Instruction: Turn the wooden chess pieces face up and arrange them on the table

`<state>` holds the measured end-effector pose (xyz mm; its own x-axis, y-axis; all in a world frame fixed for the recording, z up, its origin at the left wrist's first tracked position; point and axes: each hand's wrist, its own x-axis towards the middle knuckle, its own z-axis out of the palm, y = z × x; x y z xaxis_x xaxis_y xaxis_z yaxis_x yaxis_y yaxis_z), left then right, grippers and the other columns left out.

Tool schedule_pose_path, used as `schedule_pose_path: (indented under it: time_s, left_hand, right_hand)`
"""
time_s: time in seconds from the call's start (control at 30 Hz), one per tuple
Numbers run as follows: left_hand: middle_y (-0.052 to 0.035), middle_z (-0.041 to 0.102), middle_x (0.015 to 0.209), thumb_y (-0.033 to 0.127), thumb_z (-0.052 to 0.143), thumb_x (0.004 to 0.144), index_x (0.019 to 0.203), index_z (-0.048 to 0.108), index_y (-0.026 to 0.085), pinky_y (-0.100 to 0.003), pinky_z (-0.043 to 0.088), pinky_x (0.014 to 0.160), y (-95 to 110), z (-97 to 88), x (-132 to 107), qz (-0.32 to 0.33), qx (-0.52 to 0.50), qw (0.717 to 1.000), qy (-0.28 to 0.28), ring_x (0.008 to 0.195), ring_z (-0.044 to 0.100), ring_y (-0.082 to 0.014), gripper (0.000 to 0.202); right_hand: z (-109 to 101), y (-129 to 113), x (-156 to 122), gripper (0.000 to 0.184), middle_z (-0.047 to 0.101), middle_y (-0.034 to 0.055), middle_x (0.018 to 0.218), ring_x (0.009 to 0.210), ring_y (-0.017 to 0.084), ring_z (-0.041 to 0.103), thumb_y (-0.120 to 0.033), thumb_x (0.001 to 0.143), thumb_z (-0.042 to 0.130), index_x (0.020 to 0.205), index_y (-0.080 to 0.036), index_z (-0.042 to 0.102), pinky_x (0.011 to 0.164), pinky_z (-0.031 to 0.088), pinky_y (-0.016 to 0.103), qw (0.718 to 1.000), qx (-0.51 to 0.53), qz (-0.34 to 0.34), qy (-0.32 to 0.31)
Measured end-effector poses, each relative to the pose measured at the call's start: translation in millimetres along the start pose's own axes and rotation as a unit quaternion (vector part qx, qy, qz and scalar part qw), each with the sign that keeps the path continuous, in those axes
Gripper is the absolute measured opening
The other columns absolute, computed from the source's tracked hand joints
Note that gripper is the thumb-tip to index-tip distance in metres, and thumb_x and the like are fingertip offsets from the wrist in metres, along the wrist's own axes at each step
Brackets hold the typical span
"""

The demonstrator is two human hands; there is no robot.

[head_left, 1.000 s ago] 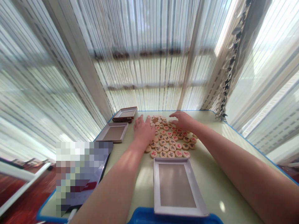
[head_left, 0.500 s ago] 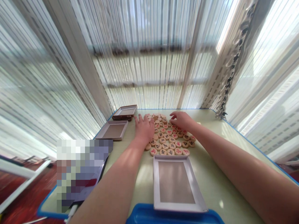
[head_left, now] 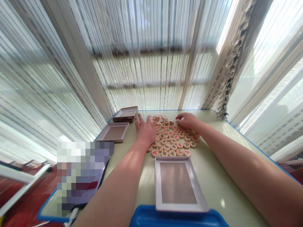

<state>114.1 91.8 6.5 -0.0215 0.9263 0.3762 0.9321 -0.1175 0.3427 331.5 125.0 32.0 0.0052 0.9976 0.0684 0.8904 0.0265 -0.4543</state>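
Note:
Round wooden xiangqi pieces (head_left: 173, 147) with red and black characters lie spread in the middle of the table, several face up. My left hand (head_left: 146, 130) rests along their left side, fingers spread, touching the pieces at its edge. At the far right of the group is my right hand (head_left: 188, 121), with its fingers curved and apart. A brownish piece (head_left: 171, 122) sits just left of its fingertips, with a small gap. Plain-faced pieces (head_left: 161, 118) are bunched at the back. Some pieces are partly hidden under my right hand.
A shallow white box tray (head_left: 159, 189) lies in front of the pieces, near a blue plastic edge (head_left: 144, 216). Another tray (head_left: 125, 134) and a brown box (head_left: 123, 119) stand at the left. A tablet-like device (head_left: 94, 186), partly blurred, has a cable (head_left: 74, 214). Sheer curtains (head_left: 146, 69) surround the table.
My right hand has drawn slightly right, away from the back pieces, and the brownish piece now shows beside its fingertips. My left hand stays spread by the pieces.

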Motion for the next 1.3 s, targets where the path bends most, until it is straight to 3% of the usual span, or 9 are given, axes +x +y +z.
schedule_pose_path:
  time_s: [0.17, 0.3, 0.47, 0.83, 1.1, 1.3]
  left_hand:
    - [-0.0122, 0.010, 0.148, 0.046, 0.023, 0.089, 0.133, 0.038, 0.018, -0.051, 0.011, 0.107, -1.0, 2.1, 1.0, -0.005, -0.009, 1.000, 0.007, 0.134, -0.002, -0.0350, 0.054]
    - [-0.0117, 0.010, 0.148, 0.048, 0.023, 0.089, 0.133, 0.040, 0.018, -0.051, 0.010, 0.107, -1.9, 3.5, 0.9, -0.009, -0.011, 1.000, 0.008, 0.134, -0.003, -0.0348, 0.055]
    - [-0.0121, 0.009, 0.148, 0.048, 0.023, 0.089, 0.133, 0.039, 0.017, -0.051, 0.009, 0.107, -0.7, 2.0, -0.2, -0.009, -0.012, 1.000, 0.000, 0.134, -0.003, -0.0348, 0.057]
    - [-0.0129, 0.006, 0.148, 0.048, 0.024, 0.089, 0.134, 0.037, 0.017, -0.053, 0.012, 0.105, 2.3, -1.6, -1.7, -0.011, -0.020, 1.000, -0.018, 0.133, -0.006, -0.0362, 0.056]
    - [-0.0136, 0.008, 0.148, 0.048, 0.023, 0.089, 0.133, 0.038, 0.015, -0.052, 0.011, 0.107, 3.6, -3.1, -2.1, -0.008, -0.011, 1.000, -0.015, 0.133, -0.005, -0.0354, 0.057]
    - [-0.0138, 0.007, 0.148, 0.048, 0.024, 0.088, 0.132, 0.039, 0.014, -0.052, 0.011, 0.106, 4.1, -3.0, -2.8, -0.007, -0.011, 1.000, -0.007, 0.133, -0.004, -0.0366, 0.057]
  right_hand:
    - [-8.2, 0.6, 2.3, 0.029, 0.069, 0.0030, 0.081, 0.067, 0.015, 0.061, -0.034, 0.068, 0.060, 0.092, -0.020, 0.068, 0.056, 0.045, 0.022, 0.997, -0.052, 0.023, -0.051]
    - [-14.5, -2.4, 2.8, 0.035, 0.068, 0.0045, 0.088, 0.072, 0.016, 0.061, -0.035, 0.066, 0.065, 0.095, -0.017, 0.067, 0.059, 0.046, 0.023, 0.995, -0.088, 0.023, -0.042]
    - [-10.1, -1.3, 2.6, 0.030, 0.066, 0.0021, 0.085, 0.071, 0.014, 0.059, -0.023, 0.068, 0.061, 0.097, -0.019, 0.066, 0.059, 0.045, 0.021, 0.997, -0.066, -0.046, 0.012]
    - [-7.4, -2.9, 1.6, 0.032, 0.062, 0.0024, 0.093, 0.075, 0.014, 0.057, -0.009, 0.066, 0.052, 0.089, -0.022, 0.070, 0.067, 0.045, 0.021, 0.988, -0.105, -0.111, 0.002]
    - [-12.8, -6.9, -2.0, 0.027, 0.062, 0.0053, 0.102, 0.089, 0.020, 0.057, -0.023, 0.072, 0.055, 0.095, -0.022, 0.069, 0.078, 0.045, 0.030, 0.989, -0.097, -0.114, -0.010]
    - [-9.7, -15.3, -3.8, 0.029, 0.062, 0.0073, 0.103, 0.107, 0.031, 0.045, -0.043, 0.071, 0.059, 0.087, -0.023, 0.072, 0.092, 0.036, 0.043, 0.980, -0.155, -0.116, -0.033]
